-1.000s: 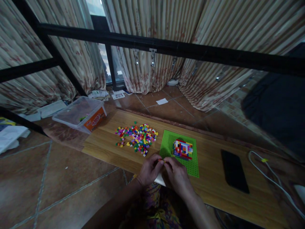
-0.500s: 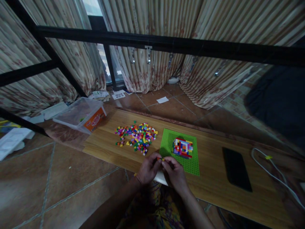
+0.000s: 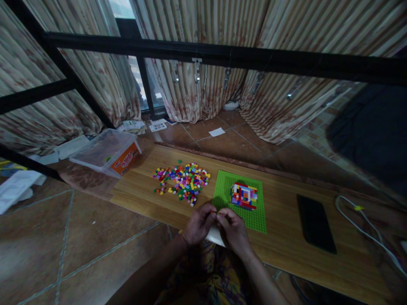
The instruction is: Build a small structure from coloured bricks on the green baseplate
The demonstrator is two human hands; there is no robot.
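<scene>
My left hand [image 3: 199, 222] and my right hand [image 3: 232, 228] meet fingertip to fingertip over the front edge of the board, by the near left corner of a green baseplate [image 3: 254, 222]. Between the left fingers a bit of a small red-orange toy brick [image 3: 213, 212] shows. My right thumb and fingers are pinched together against it; whatever they hold is mostly hidden. A multicoloured brick structure [image 3: 244, 195], hollow-looking and rectangular, stands on the baseplate beyond my right hand. Many loose toy bricks [image 3: 190, 182] lie in a pile past my left hand.
The wooden board [image 3: 282, 237] carries all this, with a dark phone-like slab [image 3: 316, 223] and a white cable [image 3: 362, 222] on its right. A clear plastic bin [image 3: 101, 148] with an orange label sits at the left end. A black metal bar [image 3: 203, 53] crosses ahead, before curtains.
My fingertips have drawn closer together, and the yellow piece seen between them before is now hidden. The brick structure and the pile look the same.
</scene>
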